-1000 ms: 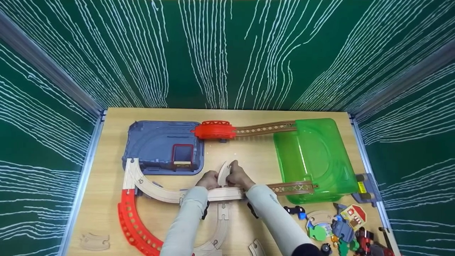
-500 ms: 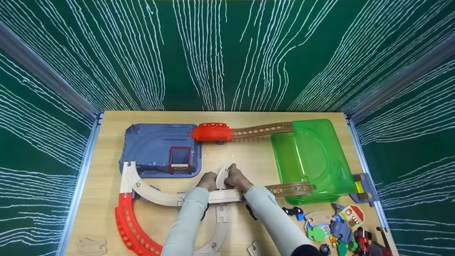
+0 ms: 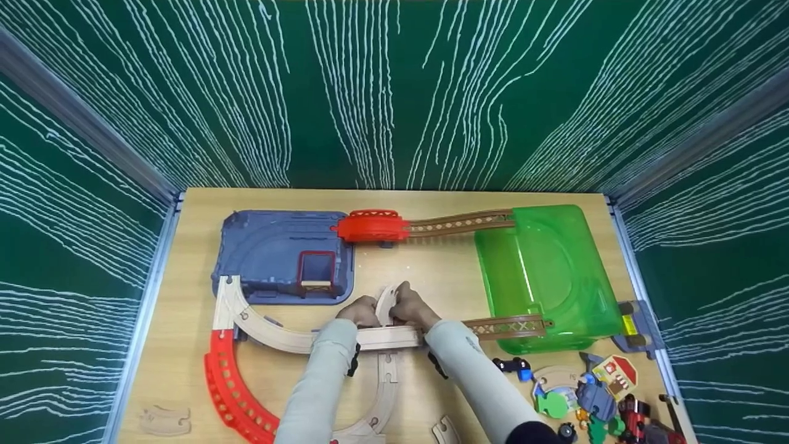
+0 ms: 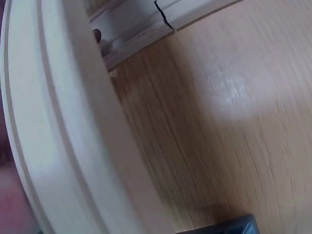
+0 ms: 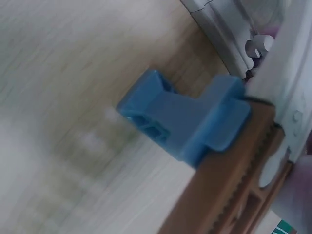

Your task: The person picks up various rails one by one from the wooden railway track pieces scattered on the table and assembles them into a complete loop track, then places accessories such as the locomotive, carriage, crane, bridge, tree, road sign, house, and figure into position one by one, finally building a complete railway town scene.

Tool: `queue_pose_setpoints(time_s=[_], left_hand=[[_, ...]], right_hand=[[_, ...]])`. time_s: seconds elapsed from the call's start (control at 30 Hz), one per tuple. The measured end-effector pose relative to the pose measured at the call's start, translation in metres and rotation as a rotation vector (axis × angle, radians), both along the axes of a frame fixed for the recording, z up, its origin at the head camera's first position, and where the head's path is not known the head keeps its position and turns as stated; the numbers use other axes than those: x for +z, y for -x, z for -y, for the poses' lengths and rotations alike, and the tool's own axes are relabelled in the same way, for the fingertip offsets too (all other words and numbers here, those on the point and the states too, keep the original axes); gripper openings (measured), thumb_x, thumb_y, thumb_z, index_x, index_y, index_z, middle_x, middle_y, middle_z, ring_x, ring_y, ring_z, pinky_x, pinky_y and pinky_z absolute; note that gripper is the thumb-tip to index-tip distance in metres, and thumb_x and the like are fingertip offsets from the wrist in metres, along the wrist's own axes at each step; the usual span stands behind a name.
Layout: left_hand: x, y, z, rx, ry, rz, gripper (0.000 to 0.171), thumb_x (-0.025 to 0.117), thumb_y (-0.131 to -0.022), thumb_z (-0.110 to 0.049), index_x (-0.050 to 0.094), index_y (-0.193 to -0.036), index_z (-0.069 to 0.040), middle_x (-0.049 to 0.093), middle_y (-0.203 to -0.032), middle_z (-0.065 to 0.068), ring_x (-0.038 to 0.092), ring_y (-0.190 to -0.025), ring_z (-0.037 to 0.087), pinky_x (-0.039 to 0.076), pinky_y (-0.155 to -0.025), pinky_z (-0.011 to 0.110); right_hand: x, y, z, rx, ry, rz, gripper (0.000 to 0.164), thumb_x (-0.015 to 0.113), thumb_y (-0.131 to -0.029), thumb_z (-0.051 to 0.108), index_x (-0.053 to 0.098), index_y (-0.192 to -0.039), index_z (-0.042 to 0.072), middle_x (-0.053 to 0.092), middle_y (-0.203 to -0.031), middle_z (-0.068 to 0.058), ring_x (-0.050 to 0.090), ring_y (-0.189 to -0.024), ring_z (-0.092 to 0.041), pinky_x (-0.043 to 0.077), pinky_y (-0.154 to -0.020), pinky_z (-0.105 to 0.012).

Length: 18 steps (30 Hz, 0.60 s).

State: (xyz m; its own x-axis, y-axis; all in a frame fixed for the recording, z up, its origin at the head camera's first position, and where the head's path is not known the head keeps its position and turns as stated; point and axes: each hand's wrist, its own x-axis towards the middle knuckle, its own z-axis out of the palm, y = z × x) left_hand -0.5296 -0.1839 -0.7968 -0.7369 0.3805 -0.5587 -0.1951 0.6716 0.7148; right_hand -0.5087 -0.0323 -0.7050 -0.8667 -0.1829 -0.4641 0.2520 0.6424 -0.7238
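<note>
The left grip (image 3: pixel 361 312) and right grip (image 3: pixel 414 306) pinch the curved track (image 3: pixel 386 304) between them, its long way pointing forward.

Pale grey-green sleeves (image 3: pixel 317 382); black wrist pieces (image 3: pixel 354 361); small dark marking (image 3: pixel 473 343) on right sleeve (image 3: pixel 490 382).
</note>
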Motion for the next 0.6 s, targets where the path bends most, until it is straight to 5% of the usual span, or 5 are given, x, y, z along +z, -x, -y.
queue_pose_setpoints(time_s=[0.1,0.2,0.27,0.37,0.6], left_hand=[[0.0,0.0,-0.002,0.004,-0.003,-0.009,0.033,0.078,-0.06,-0.014,0.06,-0.086,-0.006,0.059,-0.08,0.004,0.052,-0.07,0.017,0.045,-0.063,0.03],[-0.036,0.007,-0.004,0.016,0.031,0.002,0.03,0.08,-0.059,-0.015,0.06,-0.08,-0.006,0.06,-0.076,0.004,0.054,-0.068,0.018,0.046,-0.061,0.032],[-0.037,0.007,-0.007,0.008,0.076,-0.018,0.027,0.078,-0.059,-0.011,0.063,-0.081,-0.007,0.062,-0.077,0.004,0.055,-0.071,0.019,0.047,-0.064,0.033],[-0.043,0.009,-0.011,-0.03,0.14,-0.078,0.023,0.077,-0.061,-0.011,0.066,-0.081,-0.01,0.064,-0.079,0.002,0.056,-0.073,0.019,0.048,-0.067,0.033],[-0.09,0.011,-0.009,-0.032,0.133,-0.259,0.023,0.079,-0.06,-0.024,0.059,-0.065,-0.014,0.057,-0.066,-0.001,0.049,-0.059,0.015,0.041,-0.052,0.028]], right_hand=[[0.003,0.001,-0.002,0.005,-0.043,-0.047,0.036,0.059,-0.063,-0.007,0.037,-0.092,-0.001,0.049,-0.066,-0.006,0.05,-0.058,-0.017,0.044,-0.051,-0.025],[0.005,0.001,-0.003,-0.003,-0.055,-0.068,0.037,0.058,-0.062,-0.008,0.038,-0.093,0.0,0.048,-0.066,-0.005,0.05,-0.06,-0.018,0.043,-0.053,-0.026],[0.005,0.001,-0.003,-0.003,-0.054,-0.064,0.038,0.058,-0.063,-0.008,0.038,-0.095,-0.001,0.05,-0.065,-0.006,0.051,-0.059,-0.019,0.044,-0.052,-0.026],[0.004,0.001,-0.003,-0.01,-0.057,-0.047,0.041,0.06,-0.064,-0.006,0.039,-0.1,-0.002,0.053,-0.069,-0.008,0.051,-0.063,-0.019,0.044,-0.055,-0.026],[0.0,0.003,-0.003,-0.065,-0.076,-0.089,0.045,0.061,-0.065,-0.006,0.035,-0.102,-0.001,0.056,-0.079,-0.014,0.051,-0.072,-0.022,0.045,-0.063,-0.032]])
